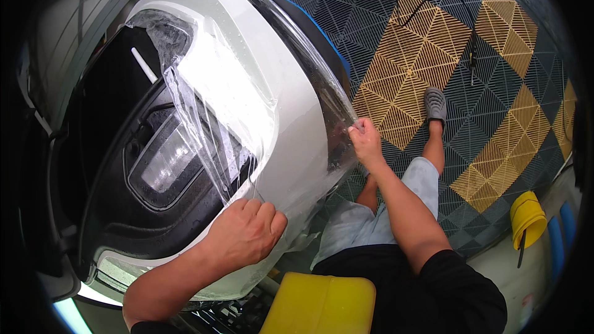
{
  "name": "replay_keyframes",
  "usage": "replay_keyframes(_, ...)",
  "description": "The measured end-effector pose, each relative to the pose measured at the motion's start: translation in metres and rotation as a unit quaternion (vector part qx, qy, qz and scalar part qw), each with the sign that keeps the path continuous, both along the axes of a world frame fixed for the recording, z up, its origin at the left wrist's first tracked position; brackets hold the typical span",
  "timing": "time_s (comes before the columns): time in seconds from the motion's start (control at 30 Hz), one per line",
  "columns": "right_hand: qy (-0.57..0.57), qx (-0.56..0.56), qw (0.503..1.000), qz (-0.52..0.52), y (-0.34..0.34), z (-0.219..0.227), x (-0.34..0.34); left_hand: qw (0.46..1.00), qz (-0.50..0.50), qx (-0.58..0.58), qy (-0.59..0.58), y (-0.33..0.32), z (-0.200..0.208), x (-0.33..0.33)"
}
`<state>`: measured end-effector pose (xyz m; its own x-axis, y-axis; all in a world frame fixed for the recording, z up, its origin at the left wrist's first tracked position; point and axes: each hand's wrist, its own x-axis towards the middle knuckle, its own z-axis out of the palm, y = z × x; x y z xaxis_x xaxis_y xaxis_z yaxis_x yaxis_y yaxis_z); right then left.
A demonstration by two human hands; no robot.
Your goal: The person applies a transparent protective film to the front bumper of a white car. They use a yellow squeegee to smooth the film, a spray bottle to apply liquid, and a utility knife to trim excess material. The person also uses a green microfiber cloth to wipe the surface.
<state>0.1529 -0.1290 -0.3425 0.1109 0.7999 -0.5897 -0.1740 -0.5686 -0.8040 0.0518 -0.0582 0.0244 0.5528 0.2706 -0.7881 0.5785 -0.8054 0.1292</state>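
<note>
A sheet of clear plastic film [213, 148] lies over the white front end of a car [291, 96], its loose edge drawn into creases and folds. My left hand [246, 232] is closed in a fist at the inner rim of the bodywork, and pulled strands of the film run into it. Farther right, beside the car's outer edge, my right hand [366, 143] pinches the other side of the film between thumb and fingers. Between my hands the film spans the curved white panel. My left fingertips are turned away from view.
Inside the car's raised-lid opening is black plastic trim [117, 210]. A yellow block-shaped thing [322, 303] sits close before my torso. Grey and tan floor grating [411, 71] carries a black cable [396, 9]; a yellow bucket [527, 219] stands at right.
</note>
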Motion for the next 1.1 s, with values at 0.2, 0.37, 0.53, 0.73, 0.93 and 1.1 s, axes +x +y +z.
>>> replay_keyframes(0.2,0.007,-0.019,1.000,0.005,-0.009,0.004,-0.007,0.998,-0.006,-0.066,-0.006,0.005,0.009,0.007)
replay_keyframes(0.37,-0.033,0.010,0.999,-0.001,-0.006,0.001,-0.019,0.995,-0.020,-0.098,-0.009,0.016,0.010,0.011)
replay_keyframes(0.53,0.052,-0.008,0.999,0.001,0.003,-0.002,0.032,0.993,0.017,-0.107,-0.048,0.015,0.006,0.004)
replay_keyframes(0.73,0.012,-0.014,1.000,0.019,-0.006,-0.011,0.012,0.996,-0.022,-0.090,0.000,0.002,0.001,-0.001)
replay_keyframes(0.93,-0.076,0.015,0.996,0.038,-0.006,-0.014,-0.026,0.993,-0.077,-0.075,0.047,-0.003,0.002,-0.005)
replay_keyframes(1.1,-0.135,0.027,0.990,0.038,-0.016,-0.017,-0.060,0.983,-0.112,-0.043,0.141,-0.020,-0.001,0.000)
